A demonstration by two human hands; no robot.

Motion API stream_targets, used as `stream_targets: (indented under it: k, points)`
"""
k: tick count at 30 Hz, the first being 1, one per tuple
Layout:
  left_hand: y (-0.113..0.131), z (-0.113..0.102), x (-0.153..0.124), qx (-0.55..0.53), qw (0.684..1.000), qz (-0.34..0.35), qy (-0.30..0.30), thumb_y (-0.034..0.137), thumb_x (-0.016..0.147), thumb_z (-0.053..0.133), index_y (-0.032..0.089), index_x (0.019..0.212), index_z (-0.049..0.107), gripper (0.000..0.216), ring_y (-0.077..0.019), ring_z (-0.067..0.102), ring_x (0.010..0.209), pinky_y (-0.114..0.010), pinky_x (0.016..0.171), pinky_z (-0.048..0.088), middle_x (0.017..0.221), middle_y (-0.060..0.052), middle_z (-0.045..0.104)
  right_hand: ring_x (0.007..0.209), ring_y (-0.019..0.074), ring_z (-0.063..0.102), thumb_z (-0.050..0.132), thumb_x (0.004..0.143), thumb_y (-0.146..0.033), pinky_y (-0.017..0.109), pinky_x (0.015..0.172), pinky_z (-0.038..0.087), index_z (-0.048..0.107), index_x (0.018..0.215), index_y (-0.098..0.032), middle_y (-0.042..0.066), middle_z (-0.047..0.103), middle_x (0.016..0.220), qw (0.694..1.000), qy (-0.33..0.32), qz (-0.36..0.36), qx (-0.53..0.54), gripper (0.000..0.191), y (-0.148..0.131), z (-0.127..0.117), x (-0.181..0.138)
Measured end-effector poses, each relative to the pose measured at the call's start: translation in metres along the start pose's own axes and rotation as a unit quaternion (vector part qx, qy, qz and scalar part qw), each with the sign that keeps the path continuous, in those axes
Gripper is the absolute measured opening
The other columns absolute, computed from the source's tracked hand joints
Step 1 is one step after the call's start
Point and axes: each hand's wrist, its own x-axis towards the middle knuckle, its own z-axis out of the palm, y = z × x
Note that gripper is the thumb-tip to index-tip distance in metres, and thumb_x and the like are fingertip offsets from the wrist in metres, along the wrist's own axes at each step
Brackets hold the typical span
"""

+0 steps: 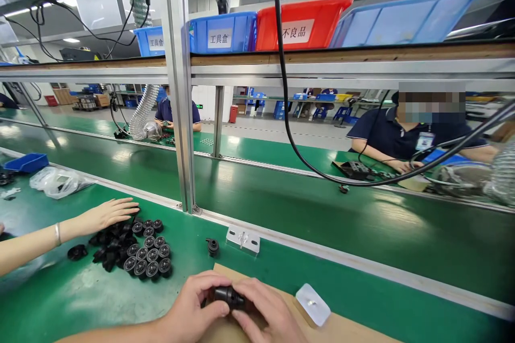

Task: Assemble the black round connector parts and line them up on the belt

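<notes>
**Inspector:** Surface first.

**Assistant:** A green bench [80, 300] fills the lower left of the frame. A green conveyor belt [322, 209] runs diagonally behind it, past an aluminium upright [181, 91]. Along the top, a shelf carries blue bins [223, 32] and one red bin [301, 21], each with a white label. A black cable [289, 118] hangs from the top centre and loops to the right. Across the belt, at right and at upper centre left, two other people sit at work.

**Inspector:** Items on the near bench?

**Assistant:** A cluster of black round parts [147, 254] at lower left, some in neat rows, others heaped. One single black part [212, 246] stands apart, just beside a small metal bracket [242, 240]. A brown board [341, 329] lies at the bottom centre with a white plastic piece [313, 304] on it. A clear plastic bag [56, 181] and a blue tray [26, 162] sit at far left.

**Inspector:** Hands?

**Assistant:** At bottom centre, the left hand [197, 305] and right hand [269, 313] meet over the board, fingers curled. Between them they grip a small black cylindrical part [228, 296], thumbs on top, both closed on it.

**Inspector:** The arm at left?

**Assistant:** A co-worker's hand [108, 213], bracelet on the wrist, lies flat with fingers extended, touching the heap's upper edge.
</notes>
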Motion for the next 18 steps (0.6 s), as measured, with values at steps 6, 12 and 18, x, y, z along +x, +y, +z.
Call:
stream_targets:
  k: [6, 12, 18]
  points:
    - [-0.009, -0.003, 0.001, 0.002, 1.0, -0.012, 0.007, 0.03, 0.081, 0.088, 0.022, 0.118, 0.084, 0.039, -0.0322, 0.074, 0.113, -0.043, 0.104, 0.059, 0.12, -0.014, 0.077, 0.069, 0.018, 0.07, 0.065, 0.105, -0.036, 0.028, 0.065, 0.06, 0.06, 0.132, -0.028, 0.001, 0.076, 0.094, 0.998, 0.026, 0.045, -0.035, 0.029, 0.0, 0.003, -0.004]
    - [-0.006, -0.003, 0.001, 0.014, 0.999, -0.022, 0.029, 0.037, 0.078, 0.092, 0.022, 0.116, 0.086, 0.041, -0.0309, 0.074, 0.111, -0.04, 0.102, 0.061, 0.12, -0.014, 0.08, 0.094, 0.0228, 0.076, 0.054, 0.109, -0.029, 0.034, 0.082, 0.062, 0.061, 0.127, -0.028, 0.005, 0.078, 0.109, 0.996, -0.017, 0.009, -0.092, 0.019, 0.0, 0.002, -0.002]
    - [0.004, 0.007, 0.002, -0.025, 0.999, -0.033, -0.015, 0.031, 0.073, 0.096, 0.019, 0.109, 0.087, 0.038, -0.0264, 0.076, 0.097, -0.033, 0.088, 0.059, 0.106, -0.011, 0.084, 0.083, 0.0227, 0.079, 0.062, 0.106, -0.042, 0.03, 0.074, 0.065, 0.071, 0.11, -0.029, 0.002, 0.081, 0.096, 0.993, -0.043, 0.041, -0.1, 0.017, -0.002, -0.002, -0.003]
